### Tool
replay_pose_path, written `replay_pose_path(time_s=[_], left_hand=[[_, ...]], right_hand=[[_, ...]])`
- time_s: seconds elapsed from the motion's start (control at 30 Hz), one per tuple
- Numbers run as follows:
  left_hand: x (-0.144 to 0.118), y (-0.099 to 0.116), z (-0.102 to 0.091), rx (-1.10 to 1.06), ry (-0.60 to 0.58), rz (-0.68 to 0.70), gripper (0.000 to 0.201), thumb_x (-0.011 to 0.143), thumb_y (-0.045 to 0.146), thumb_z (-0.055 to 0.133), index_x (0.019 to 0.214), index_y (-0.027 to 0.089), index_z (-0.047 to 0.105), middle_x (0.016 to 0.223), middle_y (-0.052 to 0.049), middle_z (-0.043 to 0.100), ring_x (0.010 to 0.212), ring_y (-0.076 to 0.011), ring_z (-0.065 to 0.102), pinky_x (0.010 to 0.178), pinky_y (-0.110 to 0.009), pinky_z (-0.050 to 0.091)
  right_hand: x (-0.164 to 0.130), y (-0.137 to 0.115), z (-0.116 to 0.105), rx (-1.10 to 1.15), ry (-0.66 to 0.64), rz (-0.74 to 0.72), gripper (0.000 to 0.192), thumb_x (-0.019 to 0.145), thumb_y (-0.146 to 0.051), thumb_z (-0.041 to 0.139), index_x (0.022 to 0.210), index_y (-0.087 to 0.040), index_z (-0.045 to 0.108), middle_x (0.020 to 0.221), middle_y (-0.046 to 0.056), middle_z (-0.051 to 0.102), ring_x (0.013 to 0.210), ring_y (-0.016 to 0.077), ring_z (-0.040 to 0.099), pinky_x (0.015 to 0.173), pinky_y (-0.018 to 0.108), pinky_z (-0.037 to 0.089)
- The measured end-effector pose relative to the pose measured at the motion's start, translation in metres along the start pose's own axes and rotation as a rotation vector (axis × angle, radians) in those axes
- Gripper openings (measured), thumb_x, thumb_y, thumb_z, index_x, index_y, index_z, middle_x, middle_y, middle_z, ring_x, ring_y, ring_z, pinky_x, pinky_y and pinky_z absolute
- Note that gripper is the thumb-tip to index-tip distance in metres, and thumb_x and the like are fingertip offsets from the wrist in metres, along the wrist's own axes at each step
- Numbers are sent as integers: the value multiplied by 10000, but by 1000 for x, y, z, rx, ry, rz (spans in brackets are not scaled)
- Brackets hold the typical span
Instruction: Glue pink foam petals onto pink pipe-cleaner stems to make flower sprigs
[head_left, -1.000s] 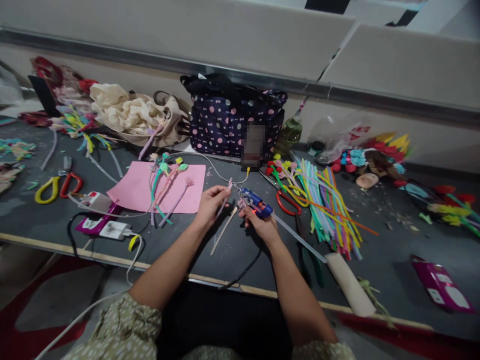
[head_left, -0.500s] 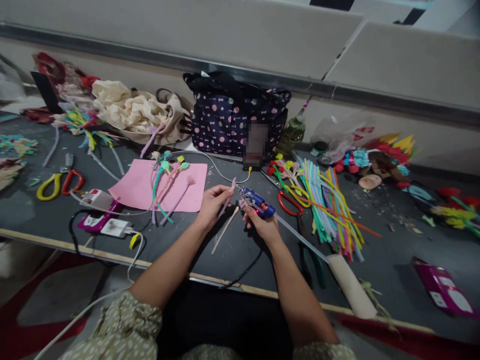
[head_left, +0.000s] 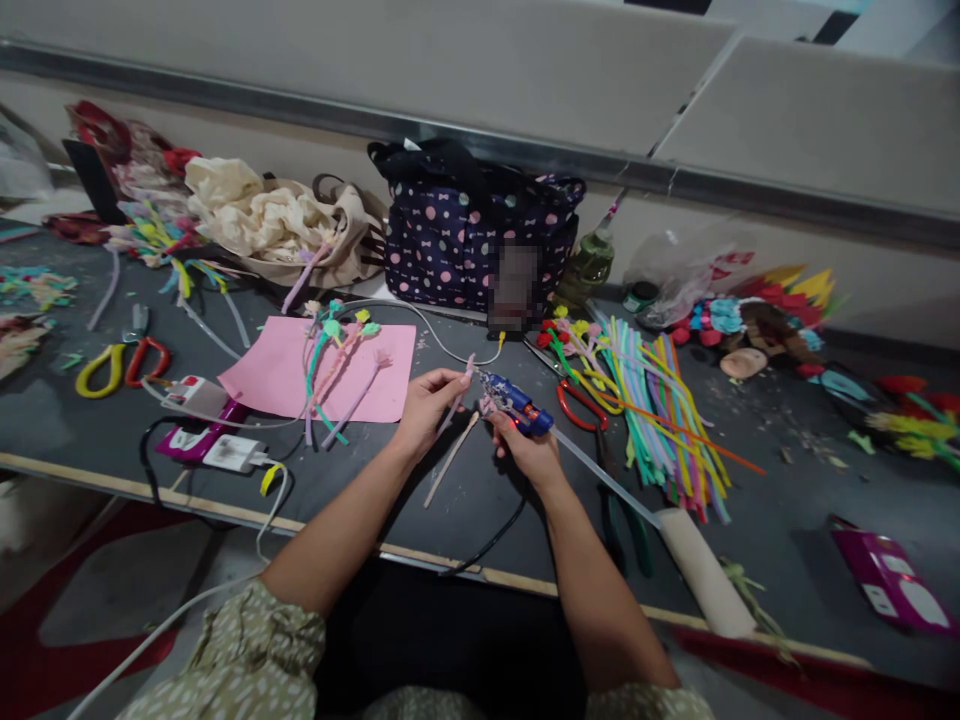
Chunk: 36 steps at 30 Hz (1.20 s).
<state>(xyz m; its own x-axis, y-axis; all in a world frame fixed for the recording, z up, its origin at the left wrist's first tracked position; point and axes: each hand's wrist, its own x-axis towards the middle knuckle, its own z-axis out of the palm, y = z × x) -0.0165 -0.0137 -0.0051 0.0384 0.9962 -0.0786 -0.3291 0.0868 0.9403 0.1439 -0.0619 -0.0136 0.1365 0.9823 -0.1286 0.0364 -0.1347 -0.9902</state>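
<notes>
Head view: nearer than the polka-dot bag, the left hand pinches a lilac pipe cleaner near its top, presumably steadying it just beside the nozzle of the blue hot-glue gun, which the right hand's fingers grip.

left grip pinches lilac stem; right grip holds blue glue gun

A glue gun, bundled pipe cleaners and littered bench suggest a craft workshop.
</notes>
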Motion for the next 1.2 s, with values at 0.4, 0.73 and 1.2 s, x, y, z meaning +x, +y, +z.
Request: replay_pose_path(time_s=[0.4, 0.73, 1.2], left_hand=[[1, -1, 0, -12, 1, 8, 286, 656, 398, 806, 756, 149, 709, 628, 23, 574, 544, -80, 487, 539, -218, 462], [0, 0, 0, -7, -4, 8, 265, 664, 377, 803, 753, 145, 712, 624, 22, 568, 547, -79, 483, 539, -214, 460], [0, 1, 0, -14, 7, 5, 267, 659, 384, 806, 763, 153, 723, 639, 14, 592, 547, -81, 495, 545, -215, 455]], right_hand=[[0, -1, 0, -29, -23, 16, 430, 668, -568, 746, 815, -172, 665, 515, -41, 574, 386, 90, 512, 391, 204, 442], [0, 2, -1, -45, -29, 6, 437, 684, -576, 730, 835, -170, 674, 522, -33, 578, 394, 93, 516, 395, 204, 437], [-1, -3, 0, -66, -35, 8, 425, 681, -581, 734, 793, -180, 651, 504, -38, 557, 387, 95, 495, 403, 224, 430]])
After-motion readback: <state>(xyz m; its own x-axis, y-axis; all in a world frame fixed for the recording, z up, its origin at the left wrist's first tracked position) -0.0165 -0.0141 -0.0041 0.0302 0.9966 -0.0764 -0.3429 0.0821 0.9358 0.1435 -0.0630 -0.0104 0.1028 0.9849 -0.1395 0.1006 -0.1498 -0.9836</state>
